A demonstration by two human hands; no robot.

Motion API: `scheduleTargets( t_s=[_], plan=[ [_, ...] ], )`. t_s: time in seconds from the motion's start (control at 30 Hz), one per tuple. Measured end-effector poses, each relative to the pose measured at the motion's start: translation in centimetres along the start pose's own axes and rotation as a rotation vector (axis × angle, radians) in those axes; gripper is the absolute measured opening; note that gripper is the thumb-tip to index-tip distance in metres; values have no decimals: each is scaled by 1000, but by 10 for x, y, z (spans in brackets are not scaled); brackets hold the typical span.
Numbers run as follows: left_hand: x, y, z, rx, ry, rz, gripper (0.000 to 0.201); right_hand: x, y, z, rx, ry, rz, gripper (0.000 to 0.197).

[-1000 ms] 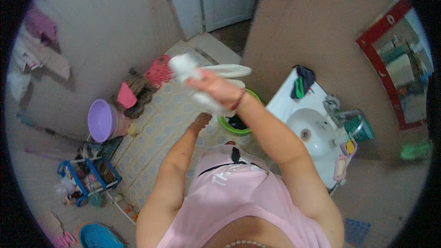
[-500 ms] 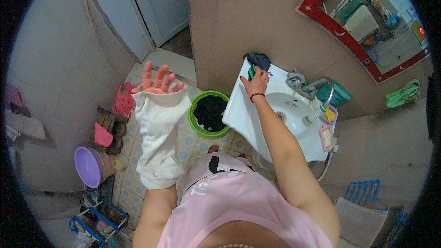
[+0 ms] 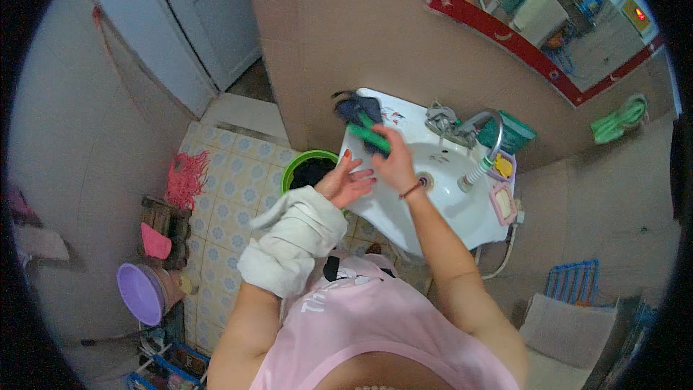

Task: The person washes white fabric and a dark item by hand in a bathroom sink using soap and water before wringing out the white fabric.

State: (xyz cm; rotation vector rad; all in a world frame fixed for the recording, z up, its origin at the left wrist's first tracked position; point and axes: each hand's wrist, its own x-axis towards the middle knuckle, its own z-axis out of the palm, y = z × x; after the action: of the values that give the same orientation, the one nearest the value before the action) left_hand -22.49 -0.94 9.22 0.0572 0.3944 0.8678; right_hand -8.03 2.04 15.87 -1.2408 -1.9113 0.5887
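My right hand (image 3: 393,160) is above the left side of the white washbasin (image 3: 393,227), its fingers closed around a long green object (image 3: 369,137). Motion blurs the object, so its exact kind is unclear. A dark cloth (image 3: 359,107) lies on the basin's far left corner, just beyond it. Just left of the right hand, my left hand (image 3: 348,182) is palm up with fingers apart and nothing in it. A white cloth (image 3: 292,242) is bunched around my left forearm, leaving the hand bare.
A curved faucet (image 3: 491,119) and a pink soap dish (image 3: 503,204) are on the basin's right side. Below its left edge, a green tub (image 3: 292,166) holds dark cloth. Further left are a purple bucket (image 3: 141,294) and a pink fringed mat (image 3: 186,179).
My right hand has lifted the green object off the basin's corner and drawn it nearer. My left hand has moved right beside it, and the white cloth is pushed further down the forearm.
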Motion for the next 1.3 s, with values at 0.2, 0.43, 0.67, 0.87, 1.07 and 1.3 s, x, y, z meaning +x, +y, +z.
scheduleTargets(
  t_s=[0.2,0.43,0.67,0.87,1.07,1.3],
  plan=[
    [18,-28,35,-117,-1,68,16,-61,-11,-44,827,-1,309,40],
    [-5,-78,119,-425,-348,-224,37,-92,56,-18,1988,175,369,54],
    [7,-86,94,-71,-353,-485,29,-29,22,-85,1549,87,170,18],
    [85,-107,28,1815,-130,-138,31,-42,86,-46,-302,-23,470,14],
    [85,-104,21,1781,-70,-136,41,-36,67,-25,-513,-418,695,50],
    [46,-70,89,156,-104,-446,52,-27,71,-83,1256,-211,635,57]
  ],
)
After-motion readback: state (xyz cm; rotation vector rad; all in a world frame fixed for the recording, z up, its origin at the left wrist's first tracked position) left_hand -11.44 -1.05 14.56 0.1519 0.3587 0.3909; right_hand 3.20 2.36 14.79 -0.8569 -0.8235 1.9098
